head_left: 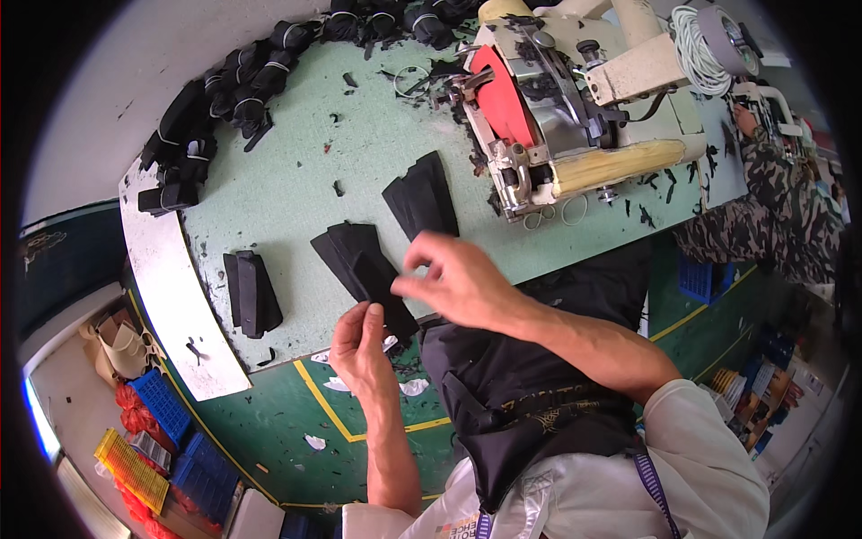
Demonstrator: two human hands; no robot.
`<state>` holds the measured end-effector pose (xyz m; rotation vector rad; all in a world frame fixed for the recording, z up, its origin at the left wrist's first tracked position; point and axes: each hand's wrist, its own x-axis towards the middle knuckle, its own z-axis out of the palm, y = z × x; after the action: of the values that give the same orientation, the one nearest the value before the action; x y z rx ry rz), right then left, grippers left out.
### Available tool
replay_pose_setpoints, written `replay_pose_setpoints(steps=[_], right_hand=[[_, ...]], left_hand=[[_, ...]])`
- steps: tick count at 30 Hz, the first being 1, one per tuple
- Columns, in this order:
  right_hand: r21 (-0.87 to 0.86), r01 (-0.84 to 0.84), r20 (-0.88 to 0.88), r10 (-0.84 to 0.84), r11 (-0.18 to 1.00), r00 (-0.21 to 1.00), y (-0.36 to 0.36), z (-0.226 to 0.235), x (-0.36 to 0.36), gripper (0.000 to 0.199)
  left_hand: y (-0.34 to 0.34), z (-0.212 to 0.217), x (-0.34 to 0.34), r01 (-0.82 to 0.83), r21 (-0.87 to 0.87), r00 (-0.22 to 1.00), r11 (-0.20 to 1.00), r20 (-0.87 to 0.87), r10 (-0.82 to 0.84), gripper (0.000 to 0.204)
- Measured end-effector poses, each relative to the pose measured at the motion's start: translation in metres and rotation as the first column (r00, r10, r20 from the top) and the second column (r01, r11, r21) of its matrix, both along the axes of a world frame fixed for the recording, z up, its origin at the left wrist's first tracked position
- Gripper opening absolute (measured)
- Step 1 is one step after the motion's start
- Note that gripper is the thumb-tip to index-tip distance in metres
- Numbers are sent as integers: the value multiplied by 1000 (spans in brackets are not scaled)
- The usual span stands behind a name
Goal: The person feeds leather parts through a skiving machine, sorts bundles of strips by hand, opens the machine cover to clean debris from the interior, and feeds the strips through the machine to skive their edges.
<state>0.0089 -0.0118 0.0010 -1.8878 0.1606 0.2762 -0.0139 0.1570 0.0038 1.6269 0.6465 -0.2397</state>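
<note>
My left hand [361,346] is at the table's near edge, thumb and fingertips pinched on the lower end of a narrow black strip [369,275]. That strip lies over a fanned stack of black flat pieces [346,241]. My right hand [462,280] hovers just to the right, slightly blurred, with thumb and forefinger apart and nothing visible between them. Beyond it a second fanned black stack [424,198] lies on the table, its near end partly behind my right hand. Another small black stack [252,295] rests farther left, apart from both hands.
On the pale green table [296,180], a cream machine [575,117] with a red plate stands at the right back. Tied black bundles [242,85] line the far left edge. Black scraps are scattered about. At far right is another person's camouflage sleeve [763,171]. Crates [162,409] stand at lower left.
</note>
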Motion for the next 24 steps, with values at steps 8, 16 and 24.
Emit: replay_pose_setpoints(steps=[8, 16, 24], right_hand=[[488, 96, -436, 147, 868, 888, 12, 7, 0, 30], [145, 90, -238, -53, 985, 970, 27, -15, -5, 17], [-245, 298, 391, -187, 923, 901, 35, -35, 9, 23]], left_hand=[[16, -7, 2, -96, -644, 980, 759, -196, -42, 9], [31, -6, -2, -212, -575, 976, 790, -165, 142, 9], [54, -6, -2, -229, -437, 968, 870, -7, 251, 6]])
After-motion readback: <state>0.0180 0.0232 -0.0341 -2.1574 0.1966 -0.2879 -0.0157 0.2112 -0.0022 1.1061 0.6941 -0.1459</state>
